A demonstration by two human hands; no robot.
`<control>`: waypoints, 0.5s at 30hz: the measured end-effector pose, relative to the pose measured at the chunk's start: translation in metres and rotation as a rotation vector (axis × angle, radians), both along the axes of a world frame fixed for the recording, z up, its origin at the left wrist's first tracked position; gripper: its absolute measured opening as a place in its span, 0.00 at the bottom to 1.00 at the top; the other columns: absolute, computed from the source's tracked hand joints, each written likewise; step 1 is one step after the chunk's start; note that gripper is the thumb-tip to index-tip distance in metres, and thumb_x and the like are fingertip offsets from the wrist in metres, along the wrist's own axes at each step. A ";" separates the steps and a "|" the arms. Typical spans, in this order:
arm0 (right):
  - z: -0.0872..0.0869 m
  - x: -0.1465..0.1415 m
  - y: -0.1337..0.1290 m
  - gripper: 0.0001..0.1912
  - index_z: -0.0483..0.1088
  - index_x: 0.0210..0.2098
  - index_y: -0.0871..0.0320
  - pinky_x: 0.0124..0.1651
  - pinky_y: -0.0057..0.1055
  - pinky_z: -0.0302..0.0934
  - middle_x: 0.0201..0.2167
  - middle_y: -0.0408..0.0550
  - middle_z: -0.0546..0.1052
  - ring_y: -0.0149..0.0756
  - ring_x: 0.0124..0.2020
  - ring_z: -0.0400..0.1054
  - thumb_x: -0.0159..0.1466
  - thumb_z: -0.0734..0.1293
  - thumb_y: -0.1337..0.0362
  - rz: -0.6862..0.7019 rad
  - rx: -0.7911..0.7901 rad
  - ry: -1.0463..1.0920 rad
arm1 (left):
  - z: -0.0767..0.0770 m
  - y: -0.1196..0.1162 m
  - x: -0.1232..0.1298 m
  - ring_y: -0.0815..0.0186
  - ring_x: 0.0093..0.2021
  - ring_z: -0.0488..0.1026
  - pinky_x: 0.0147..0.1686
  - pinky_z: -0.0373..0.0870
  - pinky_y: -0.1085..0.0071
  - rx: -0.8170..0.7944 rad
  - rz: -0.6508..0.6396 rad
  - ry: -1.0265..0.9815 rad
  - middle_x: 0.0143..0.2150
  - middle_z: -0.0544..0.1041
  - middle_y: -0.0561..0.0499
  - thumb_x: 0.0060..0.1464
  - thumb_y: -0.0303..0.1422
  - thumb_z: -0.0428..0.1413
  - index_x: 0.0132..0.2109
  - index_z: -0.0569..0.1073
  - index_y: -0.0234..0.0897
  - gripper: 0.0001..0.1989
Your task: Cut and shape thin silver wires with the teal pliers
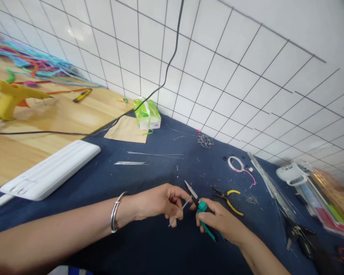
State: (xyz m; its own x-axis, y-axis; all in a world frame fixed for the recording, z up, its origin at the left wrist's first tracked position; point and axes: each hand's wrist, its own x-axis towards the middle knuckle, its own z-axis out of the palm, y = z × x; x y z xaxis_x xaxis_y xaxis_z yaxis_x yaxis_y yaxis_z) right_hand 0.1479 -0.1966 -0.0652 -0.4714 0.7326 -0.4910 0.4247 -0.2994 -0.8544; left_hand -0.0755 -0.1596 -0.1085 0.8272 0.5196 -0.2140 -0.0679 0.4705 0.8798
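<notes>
My left hand (167, 202), with silver bangles (114, 215) at its wrist, pinches a thin bundle of silvery wire (187, 201) that slants up to the right. Green-handled pliers (203, 208) are gripped in my right hand (218, 219), their pointed jaws aimed up and left. The wire's upper end meets the pliers near the jaws; whether it sits between them is too small to tell. Beyond my hands lie a short bundle of straight wires (131, 163) and some longer wires (156, 154). Yellow-handled pliers (232, 202) rest to the right of my right hand.
A white power strip (51, 168) lies at left, with a yellow glue gun (10, 99) behind it. Near the wall are a green tissue pack (147, 114), coiled wire (205, 140) and a white ring (235, 164). A white mug (292, 172) and long wires (269, 183) are at right.
</notes>
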 end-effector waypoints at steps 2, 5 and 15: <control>-0.002 0.001 0.000 0.15 0.64 0.45 0.60 0.35 0.30 0.61 0.29 0.44 0.70 0.30 0.28 0.66 0.60 0.61 0.61 -0.009 -0.022 0.038 | 0.001 -0.001 0.001 0.72 0.22 0.71 0.20 0.59 0.79 0.005 -0.014 0.005 0.28 0.75 0.53 0.44 0.27 0.59 0.47 0.70 0.37 0.20; -0.003 0.000 0.000 0.16 0.64 0.45 0.60 0.37 0.31 0.61 0.31 0.46 0.71 0.31 0.30 0.67 0.59 0.62 0.60 -0.028 -0.060 0.058 | 0.002 -0.002 0.001 0.72 0.22 0.71 0.20 0.58 0.79 0.009 -0.036 0.012 0.27 0.75 0.53 0.44 0.27 0.59 0.46 0.71 0.37 0.19; -0.006 -0.001 0.001 0.14 0.65 0.44 0.59 0.33 0.28 0.59 0.28 0.43 0.70 0.29 0.26 0.65 0.61 0.60 0.60 0.014 0.009 0.005 | -0.001 -0.001 0.001 0.71 0.24 0.73 0.21 0.60 0.78 0.004 -0.062 0.017 0.29 0.75 0.52 0.45 0.27 0.58 0.46 0.71 0.37 0.17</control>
State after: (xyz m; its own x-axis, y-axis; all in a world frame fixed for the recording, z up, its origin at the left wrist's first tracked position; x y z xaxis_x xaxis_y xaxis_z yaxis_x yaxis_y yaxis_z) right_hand 0.1471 -0.1960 -0.0710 -0.4836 0.7306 -0.4820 0.4245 -0.2858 -0.8591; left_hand -0.0741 -0.1609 -0.1092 0.8538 0.4687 -0.2267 -0.0236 0.4698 0.8824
